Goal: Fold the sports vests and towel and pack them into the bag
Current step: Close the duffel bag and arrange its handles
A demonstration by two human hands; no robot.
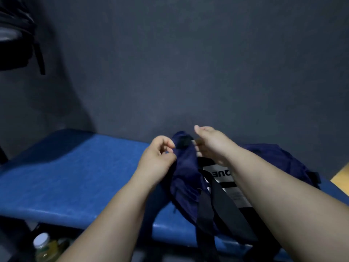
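Dark grey wall behind, blue desk below. Navy bag lay on the desk's right part, its left end raised. My left grip pinched that raised fabric just beside a black tab. Right grip sat at the tab's other side, thumb up, fingers against the cloth; couldn't tell if it held anything. Black straps ran across the bag & over the desk's front edge, next to a white label. Bottle stood below the desk, bottom left; dark pack top left.
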